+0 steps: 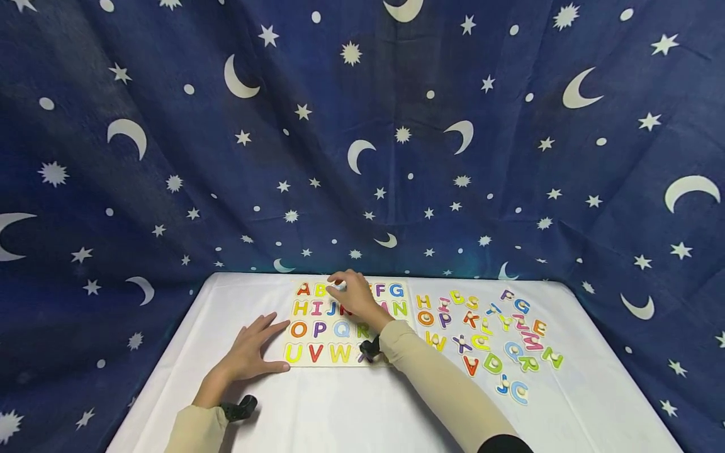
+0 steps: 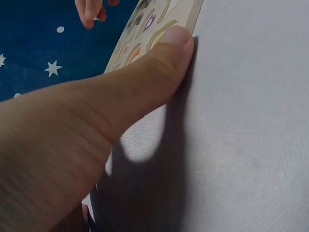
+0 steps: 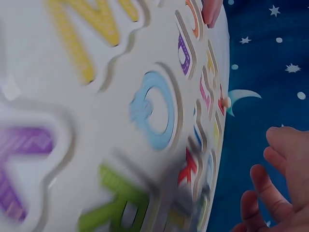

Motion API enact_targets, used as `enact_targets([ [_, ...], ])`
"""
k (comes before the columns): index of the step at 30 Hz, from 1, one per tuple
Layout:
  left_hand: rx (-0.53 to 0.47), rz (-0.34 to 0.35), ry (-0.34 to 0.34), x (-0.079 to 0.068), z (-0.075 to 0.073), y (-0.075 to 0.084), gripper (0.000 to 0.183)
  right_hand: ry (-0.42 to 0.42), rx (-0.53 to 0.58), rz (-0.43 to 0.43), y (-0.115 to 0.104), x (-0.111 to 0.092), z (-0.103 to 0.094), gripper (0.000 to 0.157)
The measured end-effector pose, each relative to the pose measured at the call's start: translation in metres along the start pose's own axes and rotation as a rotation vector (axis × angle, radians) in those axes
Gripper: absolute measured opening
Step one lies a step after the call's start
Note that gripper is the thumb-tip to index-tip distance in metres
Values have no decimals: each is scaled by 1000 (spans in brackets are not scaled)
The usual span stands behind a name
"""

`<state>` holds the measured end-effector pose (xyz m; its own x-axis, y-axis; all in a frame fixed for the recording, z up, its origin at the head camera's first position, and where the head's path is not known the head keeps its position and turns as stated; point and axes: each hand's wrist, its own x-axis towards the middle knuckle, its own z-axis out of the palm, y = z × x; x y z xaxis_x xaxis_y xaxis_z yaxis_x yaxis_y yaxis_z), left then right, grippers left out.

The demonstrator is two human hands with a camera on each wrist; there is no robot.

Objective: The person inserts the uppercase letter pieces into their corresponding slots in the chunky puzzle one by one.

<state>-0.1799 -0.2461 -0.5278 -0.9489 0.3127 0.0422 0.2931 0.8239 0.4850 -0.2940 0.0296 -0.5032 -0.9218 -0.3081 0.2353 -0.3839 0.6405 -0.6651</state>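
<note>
A pale wooden alphabet puzzle board point(image 1: 351, 363) with coloured letter recesses lies on the white table. My left hand point(image 1: 252, 349) spreads along its left side, fingers extended. In the left wrist view the thumb point(image 2: 159, 60) touches the board's near edge. Over the top row hovers my right hand point(image 1: 357, 296), fingers loosely bent and hiding several recesses. No piece shows among the right fingers point(image 3: 263, 181) in the right wrist view. A red letter A piece point(image 1: 303, 289) with a knob sits at the board's top left.
Many loose knobbed letters lie right of the board, among them a red V point(image 1: 471, 365), a green D point(image 1: 493, 363), a light blue C point(image 1: 518, 392) and an orange O point(image 1: 425, 319). A dark blue curtain point(image 1: 396, 157) with stars and moons hangs behind the table point(image 1: 317, 415).
</note>
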Motion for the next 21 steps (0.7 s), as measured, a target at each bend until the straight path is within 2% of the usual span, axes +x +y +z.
enact_targets([
  [5,1,-12,-5,1,-2,1,97,18,46,-38,17,-10,-25,28],
  [9,4,-11,-2,1,-4,2,97,38,66,-26,38,-21,-60,30],
  [12,7,-7,7,1,-6,3,97,48,81,14,62,-31,-90,33],
  [16,10,-6,0,0,-5,3,97,67,111,112,99,-49,-128,38],
  [21,-2,-1,3,1,-2,3,97,103,133,195,143,-75,-164,43],
])
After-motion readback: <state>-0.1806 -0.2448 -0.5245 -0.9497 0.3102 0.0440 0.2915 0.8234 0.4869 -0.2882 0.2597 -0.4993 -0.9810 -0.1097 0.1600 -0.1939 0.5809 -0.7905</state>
